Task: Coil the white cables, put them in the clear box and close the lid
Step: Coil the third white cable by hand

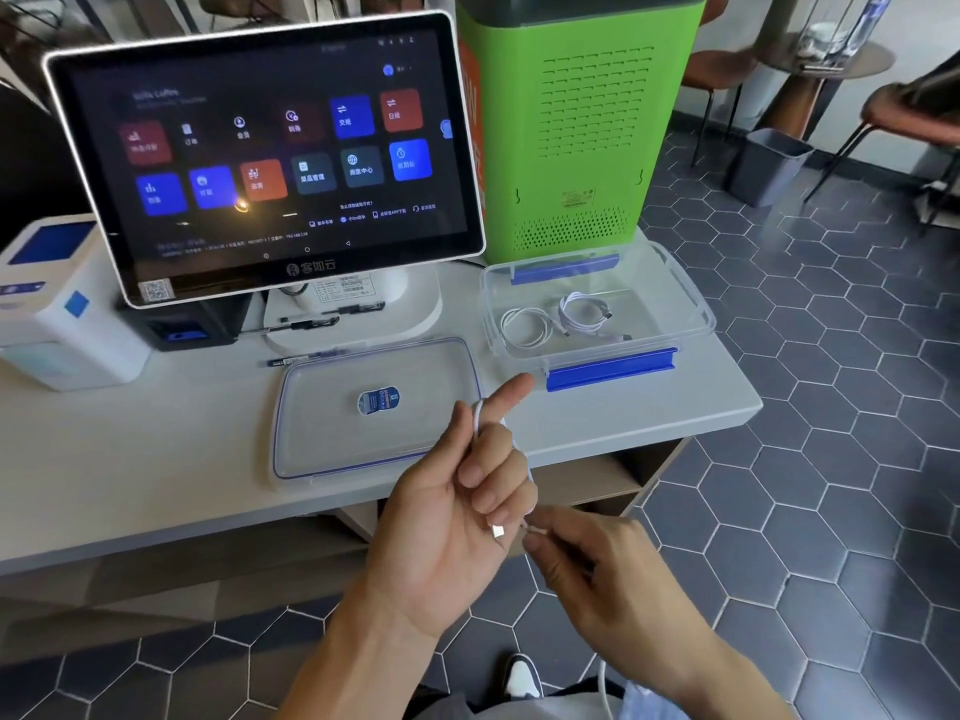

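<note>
My left hand (pixel 457 511) is raised in front of the counter edge, with a white cable (pixel 522 457) wound around its fingers and a small metal plug showing at the little finger. My right hand (pixel 597 569) pinches the cable's other end just beside it. The clear box (pixel 691 298) with blue clips stands open on the counter's right end. Two coiled white cables (pixel 561 319) lie inside it. The clear lid (pixel 332 444) with a blue rim lies flat on the counter left of the box.
A touchscreen terminal (pixel 270 158) stands behind the lid, with pens (pixel 306 358) at its base. A green cabinet (pixel 576 122) rises behind the box. A white printer (pixel 62 304) is at the far left. Dark hexagon floor tiles, a grey bin (pixel 763 166) and chairs lie to the right.
</note>
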